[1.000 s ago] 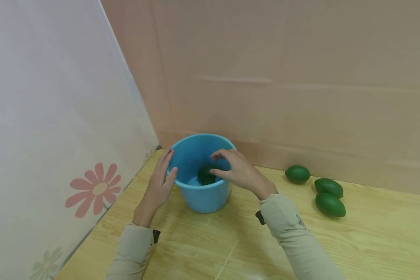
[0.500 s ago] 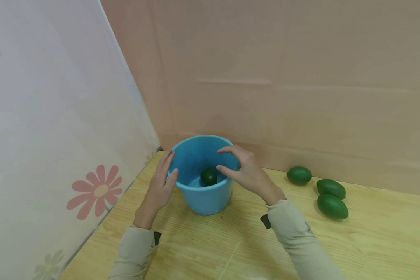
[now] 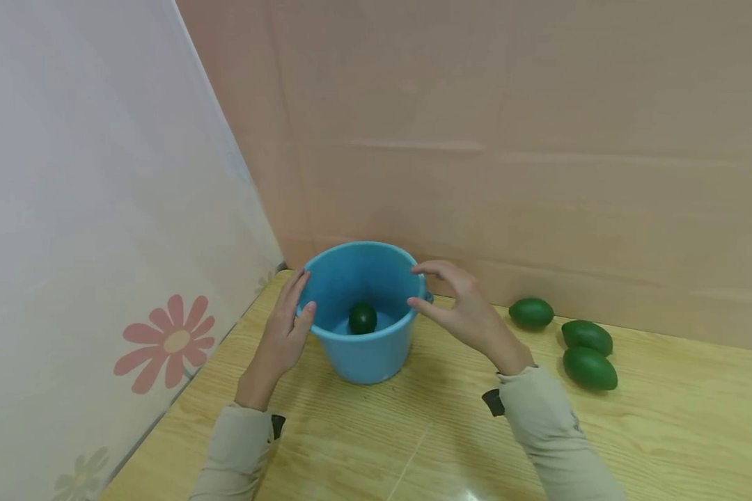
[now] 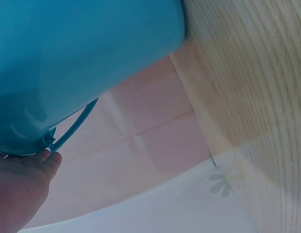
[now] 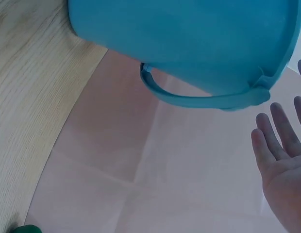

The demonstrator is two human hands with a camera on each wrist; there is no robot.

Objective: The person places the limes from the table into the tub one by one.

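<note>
A blue bucket (image 3: 366, 358) stands upright on the wooden surface, with one dark green, oval fruit (image 3: 363, 319) inside at the bottom. My left hand (image 3: 283, 334) rests on the bucket's left rim, fingers nearly straight and thumb over the edge. In the left wrist view, its fingertips (image 4: 52, 161) lie by the handle joint. My right hand (image 3: 466, 309) is at the right rim, fingers and thumb spread and holding nothing. The right wrist view shows that hand's extended fingers (image 5: 280, 128) apart from the bucket; its thumb is out of that view.
Several green fruits with pointed ends are in view; three lie to the right: one (image 3: 531, 314) near the back wall, another (image 3: 588, 337) and a third (image 3: 590, 369) close together. A pinkish wall (image 3: 539, 174) stands behind, and a flower-patterned white panel (image 3: 131, 209) at left.
My right hand has moved right, out of the bucket to its rim. The fruit inside has shifted slightly left and now shows fully. My left hand has stayed at the rim.
</note>
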